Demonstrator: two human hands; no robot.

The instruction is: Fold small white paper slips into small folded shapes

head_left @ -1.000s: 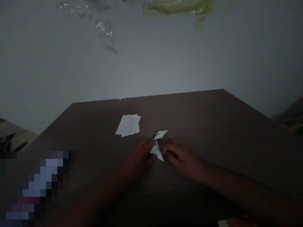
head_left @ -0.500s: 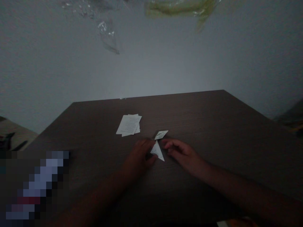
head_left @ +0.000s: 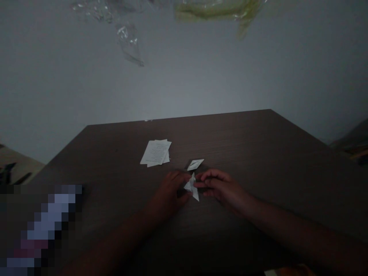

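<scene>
A small folded piece of printed paper (head_left: 191, 186), roughly triangular, lies on the brown table between my hands. My left hand (head_left: 172, 191) has its thumb and fingertips on the paper's left side, gripping it. From the right, my right hand (head_left: 220, 188) reaches in with one finger stretched onto the paper's right edge and the other fingers apart and loosely bent. Just beyond both hands sits another folded paper piece (head_left: 196, 165), pale and diamond-shaped, touched by neither hand.
Several printed sheets (head_left: 155, 152) lie in a loose stack left of centre. A pixelated, blurred-out object (head_left: 51, 218) is at the lower left of the table (head_left: 230, 134). Behind stands a grey wall (head_left: 201, 76) with clear plastic and yellow tape (head_left: 212, 11) on it.
My right hand has moved slightly left, and its finger now touches the folded paper. The paper's outline has shifted a little. My left hand stays at the paper's left side.
</scene>
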